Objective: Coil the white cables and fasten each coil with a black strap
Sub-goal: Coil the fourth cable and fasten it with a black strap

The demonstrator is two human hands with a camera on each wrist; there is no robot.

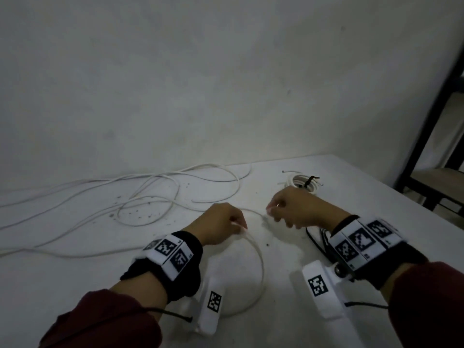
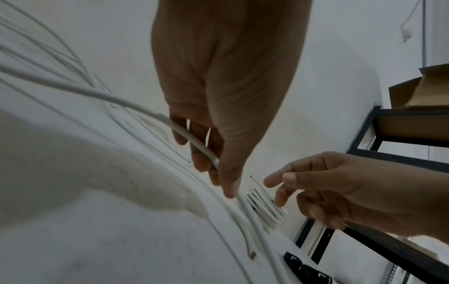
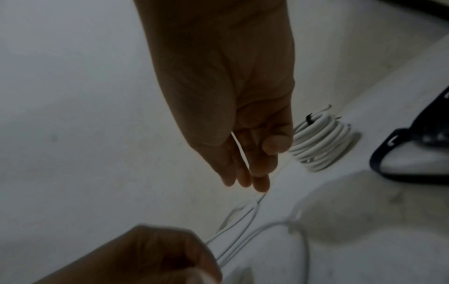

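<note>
A long white cable (image 1: 160, 187) sprawls in loose loops over the left of the white table (image 1: 276, 330). My left hand (image 1: 239, 223) pinches this cable (image 2: 201, 148) between thumb and fingers, and one loop (image 1: 261, 267) curves from it back toward my wrist. My right hand (image 1: 272, 209) hovers a little to the right with relaxed fingers (image 3: 257, 180) and holds nothing. A finished white coil (image 1: 305, 183) bound by a black strap (image 1: 310, 181) lies beyond the right hand. Spare black straps (image 1: 315, 241) lie under my right wrist.
A dark metal shelf frame (image 1: 426, 136) stands past the table's right edge, with cardboard (image 2: 417, 92) on it. The wall (image 1: 200, 84) rises right behind the table. Dark specks (image 1: 130, 212) dot the table among the loose loops.
</note>
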